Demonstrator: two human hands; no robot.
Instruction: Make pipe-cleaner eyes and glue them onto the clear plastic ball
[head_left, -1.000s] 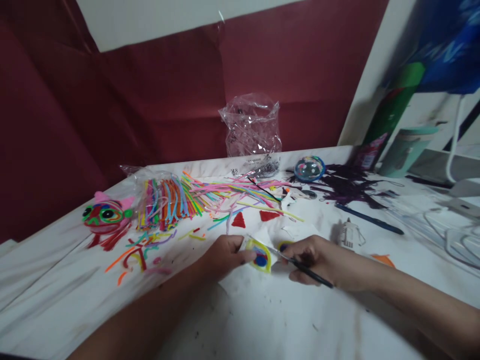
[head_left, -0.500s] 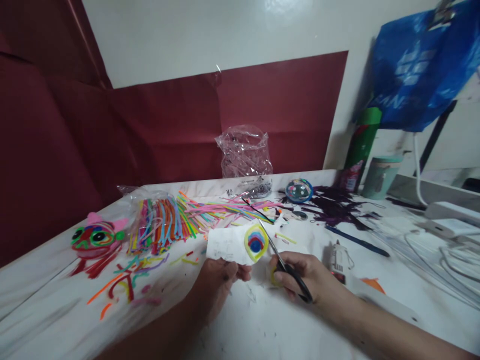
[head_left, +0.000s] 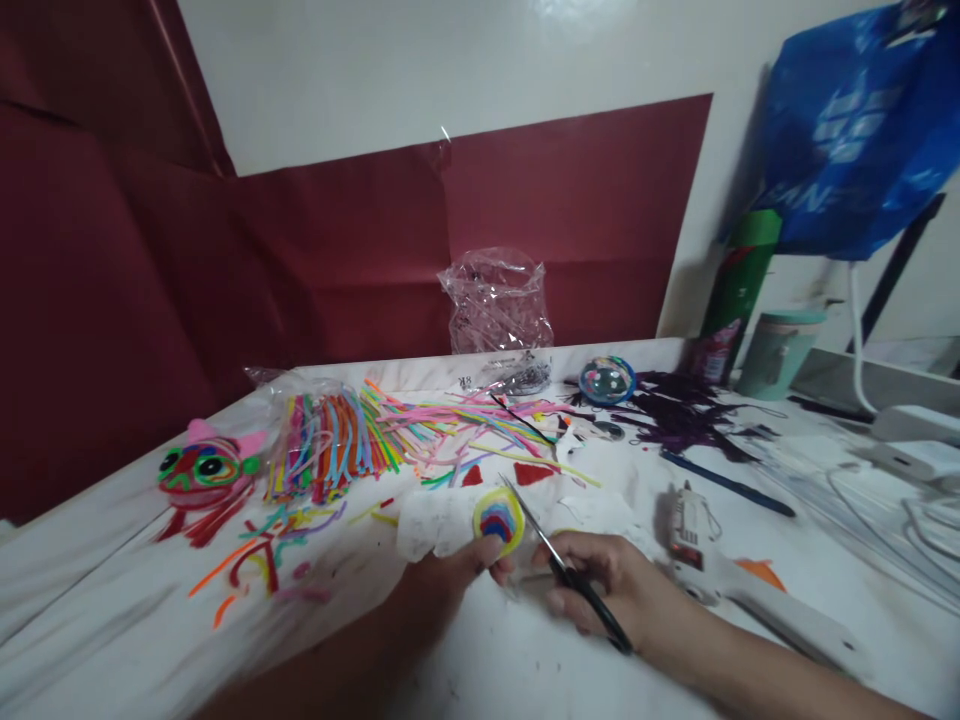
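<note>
My left hand (head_left: 457, 570) pinches a white piece of paper (head_left: 429, 522) that bears a round patch (head_left: 498, 512) of yellow, red and blue rings. The thumb lies over the patch's lower edge. In my right hand (head_left: 600, 580) is a pair of scissors (head_left: 574, 580) with black handles, its blades pointing up and left along the patch's right edge. Whether the blades touch the paper I cannot tell. Behind the paper lie two small red pieces (head_left: 532, 473). Part of another yellow-edged piece shows beside my right fingers.
Colourful pipe cleaners (head_left: 330, 445) spread across the back of the table. A pig-like craft figure (head_left: 202, 475) sits at left, near loose cut bits (head_left: 259, 560). On the right are a glue gun (head_left: 694, 540), a dark blue pen-like stick (head_left: 727, 483), cables and a green cup (head_left: 780, 355).
The paper has shifted slightly left and down, and my left thumb now overlaps the coloured patch. Red pieces behind it have come into view. The camera view has turned a little left.
</note>
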